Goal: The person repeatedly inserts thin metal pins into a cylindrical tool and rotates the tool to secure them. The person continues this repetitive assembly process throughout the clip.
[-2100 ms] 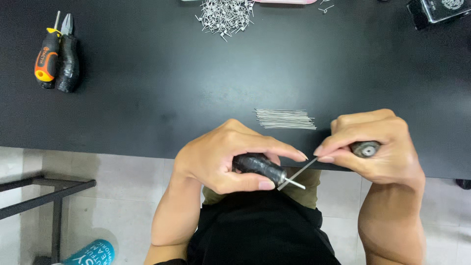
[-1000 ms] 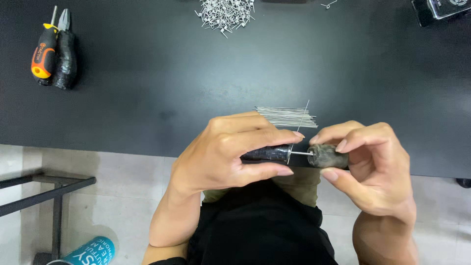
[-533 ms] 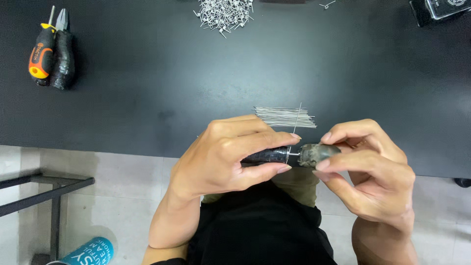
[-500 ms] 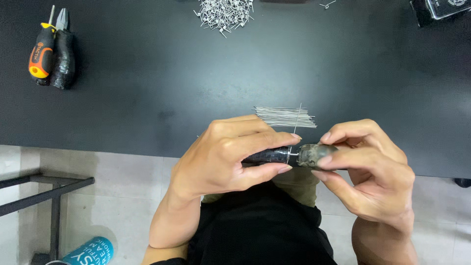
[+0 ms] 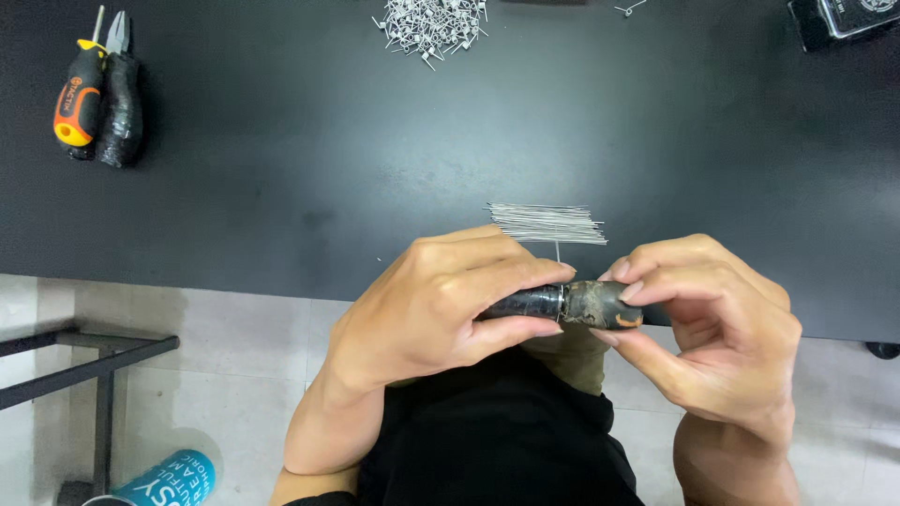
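My left hand (image 5: 441, 300) grips a dark cylindrical tool handle (image 5: 525, 304) at the black table's near edge. My right hand (image 5: 712, 328) pinches a second dark, worn cylindrical piece (image 5: 600, 305) pushed end to end against that handle. A thin wire (image 5: 558, 251) sticks up from the joint between the two pieces. Just beyond my hands a bundle of straight thin wires (image 5: 548, 223) lies on the black table (image 5: 375, 141).
A pile of small bent wire pieces (image 5: 433, 21) lies at the table's far edge. An orange-and-black screwdriver (image 5: 80, 94) and black-handled pliers (image 5: 122, 98) rest at far left. A dark box (image 5: 844, 19) sits at far right. A teal can (image 5: 164, 480) stands on the floor.
Two seconds ago the two pieces were apart with a thin rod showing between them. My right hand pushed its piece onto the handle, closing the gap. Since then the hands have barely shifted.
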